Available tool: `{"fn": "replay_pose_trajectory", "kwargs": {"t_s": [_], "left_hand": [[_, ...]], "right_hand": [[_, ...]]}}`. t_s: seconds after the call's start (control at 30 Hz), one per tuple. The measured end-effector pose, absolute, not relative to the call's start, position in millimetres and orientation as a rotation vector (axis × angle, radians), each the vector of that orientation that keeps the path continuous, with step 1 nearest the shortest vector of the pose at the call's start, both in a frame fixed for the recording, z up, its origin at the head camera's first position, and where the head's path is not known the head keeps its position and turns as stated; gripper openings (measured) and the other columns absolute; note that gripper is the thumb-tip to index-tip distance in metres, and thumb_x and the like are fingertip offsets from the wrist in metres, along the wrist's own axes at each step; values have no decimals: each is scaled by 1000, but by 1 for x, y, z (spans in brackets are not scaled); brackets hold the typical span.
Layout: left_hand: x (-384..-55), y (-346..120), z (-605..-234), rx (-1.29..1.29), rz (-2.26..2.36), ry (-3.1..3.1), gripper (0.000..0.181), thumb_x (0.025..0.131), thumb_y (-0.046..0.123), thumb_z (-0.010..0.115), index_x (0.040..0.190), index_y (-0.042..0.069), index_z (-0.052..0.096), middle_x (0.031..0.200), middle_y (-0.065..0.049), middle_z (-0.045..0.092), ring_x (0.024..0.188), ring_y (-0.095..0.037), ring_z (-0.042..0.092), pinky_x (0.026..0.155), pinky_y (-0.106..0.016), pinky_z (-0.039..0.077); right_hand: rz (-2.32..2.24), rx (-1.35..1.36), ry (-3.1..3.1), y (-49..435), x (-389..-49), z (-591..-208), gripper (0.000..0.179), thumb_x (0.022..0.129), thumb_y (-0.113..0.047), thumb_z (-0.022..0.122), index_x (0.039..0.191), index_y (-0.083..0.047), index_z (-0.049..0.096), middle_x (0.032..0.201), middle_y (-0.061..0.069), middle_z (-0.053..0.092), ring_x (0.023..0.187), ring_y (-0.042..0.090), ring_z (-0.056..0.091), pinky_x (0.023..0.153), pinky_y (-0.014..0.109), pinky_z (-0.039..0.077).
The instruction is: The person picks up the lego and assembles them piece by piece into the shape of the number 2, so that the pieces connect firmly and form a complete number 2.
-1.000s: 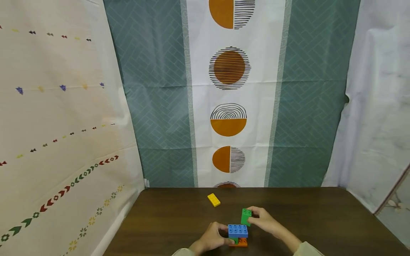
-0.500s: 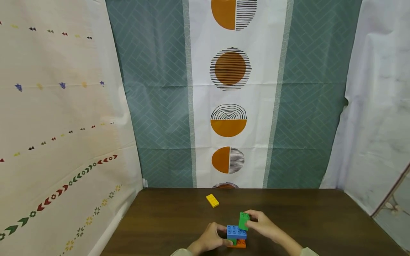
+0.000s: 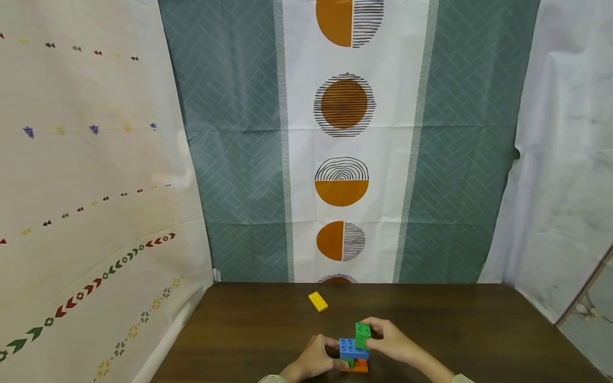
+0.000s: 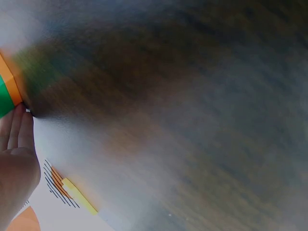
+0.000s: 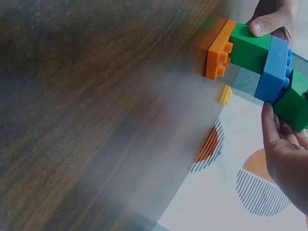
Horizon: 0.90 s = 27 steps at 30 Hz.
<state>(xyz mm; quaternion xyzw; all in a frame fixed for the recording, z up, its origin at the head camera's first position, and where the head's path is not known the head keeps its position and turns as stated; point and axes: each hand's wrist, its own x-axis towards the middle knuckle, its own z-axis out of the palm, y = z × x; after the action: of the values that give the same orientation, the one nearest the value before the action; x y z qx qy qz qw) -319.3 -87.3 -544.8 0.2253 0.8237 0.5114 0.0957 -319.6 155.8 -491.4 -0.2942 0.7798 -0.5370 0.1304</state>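
Note:
A small tower of toy building bricks stands near the table's front edge. Its base is a flat orange brick (image 3: 361,366); a lower green brick (image 5: 250,47) rises from the orange one's left part, and a blue brick (image 3: 347,349) spans on top. My left hand (image 3: 314,358) grips the tower from the left, thumb against the lower green brick. Between thumb and fingers my right hand (image 3: 391,343) holds another green brick (image 3: 362,332) upright at the blue brick's right end. In the right wrist view, that brick meets the blue studs; whether it is fully seated I cannot tell.
A flat yellow brick (image 3: 318,301) lies farther back on the dark wooden table (image 3: 239,330). A patterned green and white cloth (image 3: 249,159) hangs behind the table. Pale cloths (image 3: 96,159) hang at both sides.
My right hand has brought its green brick left and down, from beside the blue brick onto its right end. The brick has gone from tilted to upright. My left hand keeps its grip.

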Motion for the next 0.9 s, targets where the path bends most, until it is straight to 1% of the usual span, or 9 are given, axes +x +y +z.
{"fn": "replay_pose_trajectory", "kwargs": {"t_s": [0.13, 0.27, 0.4, 0.67, 0.8, 0.9], "left_hand": [[-315, -87, -549, 667, 1543, 2395, 24, 76, 17, 82, 97, 5, 77, 91, 0, 78, 83, 5, 62, 78, -18, 49], [-313, -85, -551, 672, 1583, 2349, 24, 77, 14, 81, 97, 2, 77, 91, -4, 78, 84, 5, 62, 79, -16, 49], [-313, -84, -551, 704, 1607, 2328, 24, 78, 14, 81, 97, 1, 76, 92, -6, 77, 84, 5, 63, 78, -16, 50], [-315, -84, -547, 708, 1561, 2393, 23, 77, 16, 81, 96, 5, 77, 89, -2, 77, 81, 5, 62, 75, -17, 49], [-318, -85, -544, 706, 1564, 2381, 21, 78, 16, 80, 96, 5, 77, 90, -3, 77, 81, 4, 62, 76, -18, 49], [-319, -85, -542, 691, 1564, 2373, 20, 78, 14, 79, 96, 6, 77, 90, -3, 77, 80, 3, 62, 75, -19, 49]], "right_hand": [[-1551, -924, 2240, 157, -317, -497, 40, 90, -6, 56, 125, 11, 52, 110, 19, 67, 85, 1, 58, 73, 19, 48], [-1517, -945, 2256, 157, -314, -499, 38, 90, -4, 57, 125, 8, 53, 113, 20, 67, 88, 0, 59, 75, 20, 47], [-1505, -946, 2268, 158, -313, -497, 36, 89, -4, 57, 124, 8, 54, 113, 22, 68, 91, 0, 60, 75, 20, 47], [-1479, -998, 2294, 157, -312, -491, 38, 86, 1, 57, 123, 9, 54, 110, 19, 69, 87, -3, 58, 74, 20, 47], [-1474, -1025, 2294, 157, -313, -489, 38, 87, -2, 58, 123, 9, 53, 110, 20, 69, 86, -2, 58, 73, 20, 47], [-1484, -1056, 2281, 157, -313, -488, 39, 88, -4, 58, 124, 12, 52, 109, 22, 68, 87, -1, 60, 74, 19, 49]]}}
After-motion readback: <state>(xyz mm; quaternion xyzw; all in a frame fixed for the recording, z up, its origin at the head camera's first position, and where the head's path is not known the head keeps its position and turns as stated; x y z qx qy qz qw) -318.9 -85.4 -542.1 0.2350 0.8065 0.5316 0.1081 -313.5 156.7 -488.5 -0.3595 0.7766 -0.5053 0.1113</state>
